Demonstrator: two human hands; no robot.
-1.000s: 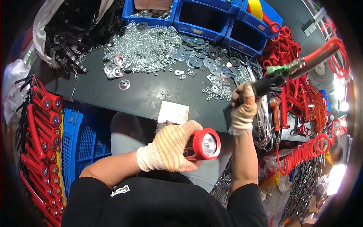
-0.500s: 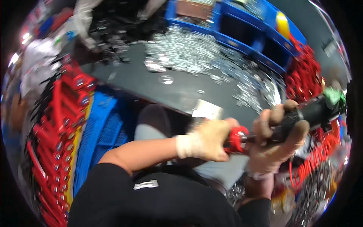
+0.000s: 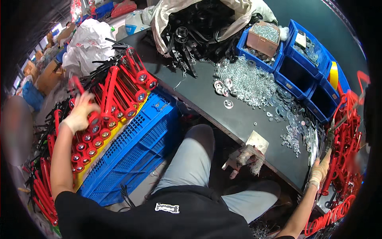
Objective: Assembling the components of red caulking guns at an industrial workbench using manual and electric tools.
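Observation:
My left hand (image 3: 81, 113), in a pale glove, is over the red tube-shaped parts on the left. Its fingers close round one red tube-shaped part (image 3: 76, 84), whose upper end is blurred by motion. Beneath and beside it lie rows of similar red parts (image 3: 109, 95) with round silvery ends and black straps. My right hand (image 3: 319, 171), also gloved, is at the bench's right edge, beside thin metal strips (image 3: 312, 145) and a heap of red parts (image 3: 346, 147). Its fingers are drawn together around something dark and slender that I cannot make out.
Blue crates (image 3: 127, 147) stand left of my knees. A metal fixture (image 3: 256, 142) juts from the bench edge. Small metal fittings (image 3: 246, 79) lie heaped on the dark bench (image 3: 203, 93), before blue bins (image 3: 294, 77) and a sack of black parts (image 3: 159, 28). A red coiled hose (image 3: 330, 215) hangs at right.
The view has swung left. My hands, together on a red part and a black power tool, have parted: left to the red rows, right to the bench's right edge. The black tool is no longer discernible.

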